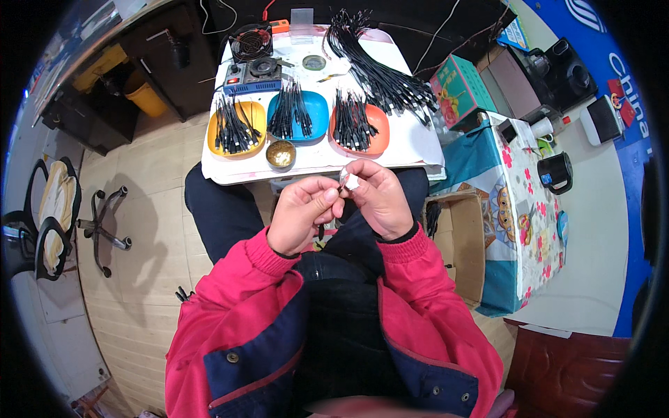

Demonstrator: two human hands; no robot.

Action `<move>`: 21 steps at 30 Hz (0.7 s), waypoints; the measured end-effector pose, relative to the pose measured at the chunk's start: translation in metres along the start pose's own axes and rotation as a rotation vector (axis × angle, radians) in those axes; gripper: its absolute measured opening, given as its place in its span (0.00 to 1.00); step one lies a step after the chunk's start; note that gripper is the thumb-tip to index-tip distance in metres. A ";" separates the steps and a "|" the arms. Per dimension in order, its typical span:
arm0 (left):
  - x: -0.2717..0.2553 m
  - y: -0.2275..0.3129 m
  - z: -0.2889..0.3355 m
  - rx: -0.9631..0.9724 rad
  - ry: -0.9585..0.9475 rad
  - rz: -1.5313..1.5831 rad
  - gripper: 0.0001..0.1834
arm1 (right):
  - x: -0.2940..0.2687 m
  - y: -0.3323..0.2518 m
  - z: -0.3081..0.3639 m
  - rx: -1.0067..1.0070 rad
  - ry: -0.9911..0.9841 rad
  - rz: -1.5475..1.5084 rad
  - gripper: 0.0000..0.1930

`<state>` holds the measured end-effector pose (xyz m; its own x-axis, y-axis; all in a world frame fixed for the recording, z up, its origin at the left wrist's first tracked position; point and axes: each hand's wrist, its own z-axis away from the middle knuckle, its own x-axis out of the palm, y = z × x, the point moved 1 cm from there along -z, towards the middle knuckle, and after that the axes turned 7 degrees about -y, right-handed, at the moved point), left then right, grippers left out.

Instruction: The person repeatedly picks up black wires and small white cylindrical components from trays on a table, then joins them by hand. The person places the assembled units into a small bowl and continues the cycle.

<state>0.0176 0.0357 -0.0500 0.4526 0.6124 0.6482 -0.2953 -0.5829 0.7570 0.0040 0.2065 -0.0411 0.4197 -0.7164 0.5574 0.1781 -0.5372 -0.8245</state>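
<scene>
Nearest me, my left hand (pixel 306 209) is closed in a pinch, thumb against forefinger, on a short black cable (pixel 321 230) whose lower part hangs beneath the palm toward my lap. My right hand (pixel 381 202) meets it fingertip to fingertip, narrowed on a small white scrap (pixel 352 182); whether that is paper, tape or a fitting I cannot tell. The cable's other end is mostly hidden between my fingers. I judge I'm at the finishing or wiping of this one end, and the next move calls for a steady left pinch while the right fingers work the scrap around it.

Just beyond, at 10 o'clock, a small round bowl (pixel 281 166) sits at the near edge of the white bench (pixel 418 150). Past it, three dishes hold black cables: yellow (pixel 258 111) at 10, blue (pixel 323 115) at 11, coral (pixel 382 137) at 12. Farther, a loose bundle of long black cables (pixel 369 66) spreads between 12 and 1, and a blue-sided heating unit (pixel 254 75) and a black fan (pixel 251 43) stand at 11.
</scene>
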 end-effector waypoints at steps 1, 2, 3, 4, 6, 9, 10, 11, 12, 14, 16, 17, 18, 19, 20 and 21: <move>-0.001 0.000 -0.001 -0.006 0.013 -0.090 0.08 | -0.004 0.001 -0.002 0.056 -0.012 -0.061 0.09; -0.002 0.000 -0.001 0.075 0.027 -0.383 0.08 | -0.007 0.003 -0.004 0.117 -0.032 -0.116 0.08; -0.003 0.001 -0.001 0.159 0.038 -0.656 0.08 | -0.011 0.005 -0.006 0.158 -0.058 -0.179 0.07; -0.004 0.000 -0.002 0.248 0.048 -0.929 0.08 | -0.014 0.007 -0.007 0.220 -0.107 -0.220 0.06; -0.010 -0.004 -0.008 0.256 0.077 -0.924 0.08 | -0.019 0.017 -0.008 0.292 -0.017 -0.309 0.07; -0.024 -0.012 -0.017 0.183 0.118 -0.742 0.09 | -0.040 0.025 -0.020 0.282 0.031 -0.174 0.08; -0.028 -0.015 -0.020 0.151 0.139 -0.595 0.09 | -0.054 0.022 -0.029 0.264 0.039 -0.036 0.08; -0.033 -0.018 -0.023 0.086 0.170 -0.470 0.09 | -0.073 0.014 -0.038 0.209 0.123 0.269 0.09; -0.039 -0.019 -0.025 0.022 0.199 -0.351 0.09 | -0.091 0.010 -0.058 -0.014 0.264 0.775 0.10; -0.046 -0.021 -0.030 0.021 0.217 -0.300 0.09 | -0.127 -0.002 -0.086 -0.149 0.550 1.543 0.06; -0.049 -0.024 -0.032 0.019 0.251 -0.273 0.09 | -0.155 -0.005 -0.112 0.071 0.597 1.694 0.08; -0.049 -0.025 -0.033 0.016 0.257 -0.271 0.09 | -0.162 -0.003 -0.118 0.105 0.585 1.734 0.08; -0.050 -0.026 -0.034 0.022 0.251 -0.264 0.09 | -0.169 -0.001 -0.124 0.199 0.590 1.766 0.08; -0.051 -0.026 -0.034 0.026 0.248 -0.257 0.09 | -0.172 0.000 -0.127 0.179 0.567 1.776 0.08; -0.052 -0.027 -0.033 0.031 0.246 -0.250 0.09 | -0.173 0.003 -0.128 0.165 0.559 1.733 0.08; -0.053 -0.027 -0.033 0.023 0.248 -0.243 0.09 | -0.174 0.005 -0.128 0.160 0.539 1.683 0.08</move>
<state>-0.0259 0.0364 -0.1016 0.2883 0.8441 0.4521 -0.1840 -0.4145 0.8912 -0.1815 0.2715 -0.1295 -0.0829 -0.4654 -0.8812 -0.0053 0.8844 -0.4666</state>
